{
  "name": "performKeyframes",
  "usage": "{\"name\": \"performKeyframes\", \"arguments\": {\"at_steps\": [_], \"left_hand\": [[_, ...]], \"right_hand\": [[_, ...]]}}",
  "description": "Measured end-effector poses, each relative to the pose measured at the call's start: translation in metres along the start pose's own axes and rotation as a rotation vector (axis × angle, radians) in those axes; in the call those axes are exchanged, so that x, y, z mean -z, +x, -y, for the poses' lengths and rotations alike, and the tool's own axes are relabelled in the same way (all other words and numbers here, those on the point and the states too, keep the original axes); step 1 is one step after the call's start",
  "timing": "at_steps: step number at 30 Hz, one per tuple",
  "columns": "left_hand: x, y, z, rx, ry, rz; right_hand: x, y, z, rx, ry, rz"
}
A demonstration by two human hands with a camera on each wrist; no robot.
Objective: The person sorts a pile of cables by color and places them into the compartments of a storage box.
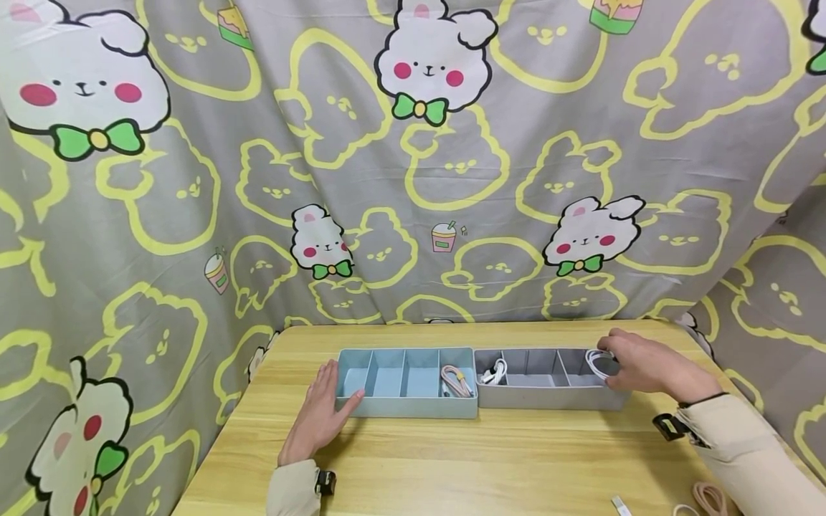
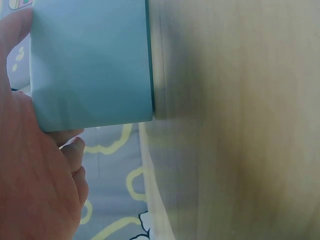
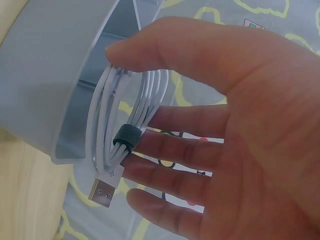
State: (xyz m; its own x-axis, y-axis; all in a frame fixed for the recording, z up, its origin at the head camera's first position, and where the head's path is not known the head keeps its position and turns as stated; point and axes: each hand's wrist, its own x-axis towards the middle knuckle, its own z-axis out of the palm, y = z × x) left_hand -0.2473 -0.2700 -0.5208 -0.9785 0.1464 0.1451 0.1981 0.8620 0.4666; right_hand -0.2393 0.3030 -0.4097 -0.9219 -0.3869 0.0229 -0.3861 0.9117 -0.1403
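Note:
Over the right end of the grey divided box [image 1: 548,398], my right hand [image 1: 648,364] pinches a coiled white USB cable [image 3: 102,117]. Its thumb lies across the top of the coil and the fingers are behind it. In the right wrist view a dark strap [image 3: 128,137] binds the loops, and the metal plug [image 3: 102,192] hangs below. My left hand [image 1: 317,412] rests against the left end of the light blue divided box [image 1: 413,408], fingers along its side and thumb at the front rim. That box's end wall also fills the upper left wrist view.
Both boxes stand end to end on the wooden table [image 1: 426,459]. A pink cable [image 1: 457,381] lies in the blue box's right compartment, a white cable [image 1: 495,373] in the grey box's left one. More cables [image 1: 710,498] lie at the front right. A patterned curtain [image 1: 464,287] hangs behind.

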Motion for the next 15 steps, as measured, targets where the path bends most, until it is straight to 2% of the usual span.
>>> {"name": "performKeyframes", "arguments": {"at_steps": [15], "left_hand": [[-0.0008, -0.001, 0.0004, -0.005, -0.007, -0.017]], "right_hand": [[-0.0027, 0.0014, -0.0001, 0.006, -0.007, -0.01]]}}
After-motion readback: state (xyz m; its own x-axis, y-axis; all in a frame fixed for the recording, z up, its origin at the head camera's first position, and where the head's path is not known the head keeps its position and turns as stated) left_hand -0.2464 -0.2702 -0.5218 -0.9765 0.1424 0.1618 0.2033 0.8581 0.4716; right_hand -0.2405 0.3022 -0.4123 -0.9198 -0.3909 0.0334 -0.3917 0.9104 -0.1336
